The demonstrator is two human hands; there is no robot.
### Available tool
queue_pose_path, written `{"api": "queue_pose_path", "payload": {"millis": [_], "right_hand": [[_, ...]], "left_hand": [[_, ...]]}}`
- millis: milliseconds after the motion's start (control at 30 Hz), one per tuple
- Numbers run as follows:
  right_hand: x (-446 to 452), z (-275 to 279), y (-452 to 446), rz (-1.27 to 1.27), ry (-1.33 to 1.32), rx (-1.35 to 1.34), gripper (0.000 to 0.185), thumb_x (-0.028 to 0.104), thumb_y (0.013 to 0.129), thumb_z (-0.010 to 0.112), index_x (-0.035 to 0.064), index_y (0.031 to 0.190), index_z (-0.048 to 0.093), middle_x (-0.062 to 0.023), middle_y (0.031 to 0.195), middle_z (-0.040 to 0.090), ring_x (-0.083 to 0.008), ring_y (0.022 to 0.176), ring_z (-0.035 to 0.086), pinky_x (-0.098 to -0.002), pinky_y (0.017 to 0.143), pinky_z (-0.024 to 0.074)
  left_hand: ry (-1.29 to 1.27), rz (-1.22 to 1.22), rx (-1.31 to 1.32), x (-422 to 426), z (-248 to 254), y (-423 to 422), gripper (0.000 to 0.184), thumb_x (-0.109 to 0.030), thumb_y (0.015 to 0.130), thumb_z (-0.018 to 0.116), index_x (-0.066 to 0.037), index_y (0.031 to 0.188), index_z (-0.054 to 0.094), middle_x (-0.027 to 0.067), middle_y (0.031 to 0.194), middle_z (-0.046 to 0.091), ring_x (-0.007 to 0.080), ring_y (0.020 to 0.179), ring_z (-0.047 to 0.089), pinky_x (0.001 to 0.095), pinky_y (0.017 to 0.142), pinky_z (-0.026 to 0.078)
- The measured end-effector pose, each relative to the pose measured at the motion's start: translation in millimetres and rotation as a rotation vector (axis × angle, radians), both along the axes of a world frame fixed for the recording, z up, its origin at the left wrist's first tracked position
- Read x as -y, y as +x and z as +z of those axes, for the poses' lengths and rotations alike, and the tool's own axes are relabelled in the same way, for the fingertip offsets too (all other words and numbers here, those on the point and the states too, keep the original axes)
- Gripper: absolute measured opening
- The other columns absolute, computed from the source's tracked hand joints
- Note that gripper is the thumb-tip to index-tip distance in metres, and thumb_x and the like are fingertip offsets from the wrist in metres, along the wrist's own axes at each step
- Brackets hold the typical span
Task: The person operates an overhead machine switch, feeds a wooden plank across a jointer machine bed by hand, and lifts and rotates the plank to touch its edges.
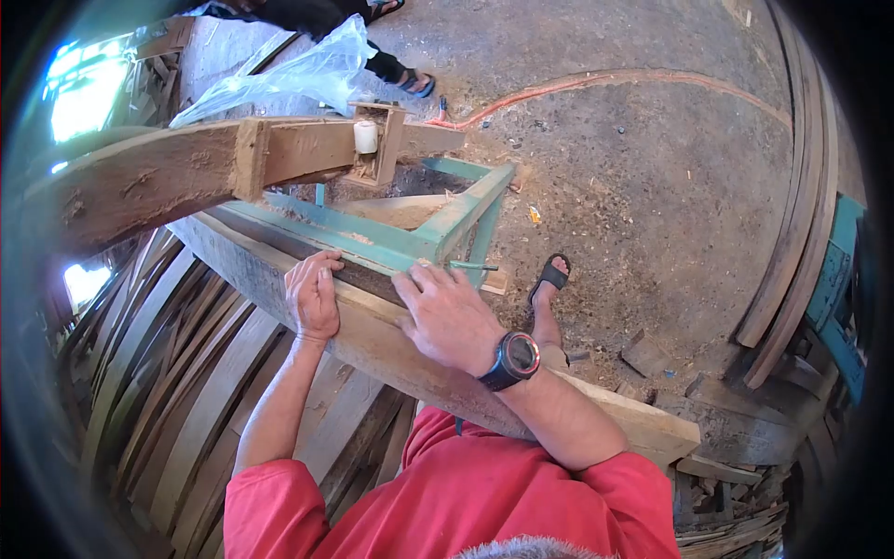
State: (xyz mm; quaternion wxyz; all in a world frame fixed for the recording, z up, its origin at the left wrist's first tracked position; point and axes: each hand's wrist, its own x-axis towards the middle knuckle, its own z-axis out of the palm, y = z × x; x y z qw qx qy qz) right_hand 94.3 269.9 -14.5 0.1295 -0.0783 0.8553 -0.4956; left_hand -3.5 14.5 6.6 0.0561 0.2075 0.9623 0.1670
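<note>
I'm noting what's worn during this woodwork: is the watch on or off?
On. The watch wraps around the right wrist, just behind the right hand, with its round face turned toward the camera.

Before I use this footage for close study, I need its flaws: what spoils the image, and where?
Head view: blown-out glare at the left opening; haze softening the wooden beam's left end; dark, rounded corners; wide-angle distortion probably exaggerating the stacked planks' curves; left hand, right hand and wristwatch reasonably sharp.
</note>
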Motion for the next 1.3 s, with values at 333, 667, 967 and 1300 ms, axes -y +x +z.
{"api": "queue_pose_path", "payload": {"millis": [333, 667, 967, 1300], "right_hand": [[-6, -5, -6, -0.020, 0.083, -0.030, 0.046, 0.034, 0.098, 0.070, 0.0018, 0.130, 0.064, -0.0212, 0.126, 0.069, -0.0393, 0.124, 0.065, -0.0508, 0.103, 0.0513], [2, 21, -20, -0.374, 0.028, -0.258, 0.040, 0.023, 0.102, 0.070, -0.0008, 0.134, 0.066, -0.0217, 0.126, 0.074, -0.0371, 0.113, 0.073, -0.0430, 0.100, 0.0568], [42, 211, -57, -0.702, 0.031, -0.651, 0.023, 0.004, 0.102, 0.067, 0.0012, 0.124, 0.070, -0.0119, 0.120, 0.076, -0.0194, 0.105, 0.073, -0.0375, 0.095, 0.0572], [97, 544, -84, -0.507, 0.503, -1.448, 0.032, 0.005, 0.109, 0.060, -0.0035, 0.139, 0.063, -0.0136, 0.134, 0.070, -0.0209, 0.122, 0.069, -0.0352, 0.105, 0.0553]], "left_hand": [[0.041, -0.001, 0.016, 13, 1, 2, 0.031, -0.024, 0.107, 0.050, -0.008, 0.097, 0.075, 0.0078, 0.115, 0.079, 0.0276, 0.111, 0.070, 0.0414, 0.102, 0.044], [0.264, -0.010, -0.135, 30, -4, 5, 0.023, -0.027, 0.103, 0.060, -0.011, 0.090, 0.071, 0.0114, 0.090, 0.072, 0.0332, 0.093, 0.070, 0.0493, 0.090, 0.048], [0.493, -0.060, -0.173, 47, -5, 8, 0.027, -0.033, 0.104, 0.061, -0.012, 0.089, 0.071, 0.0116, 0.092, 0.072, 0.0328, 0.095, 0.069, 0.0487, 0.092, 0.045], [0.576, -0.249, 0.098, 75, 1, -1, 0.041, -0.049, 0.104, 0.058, -0.014, 0.106, 0.079, 0.0114, 0.102, 0.078, 0.0311, 0.105, 0.071, 0.0468, 0.099, 0.044]]}}
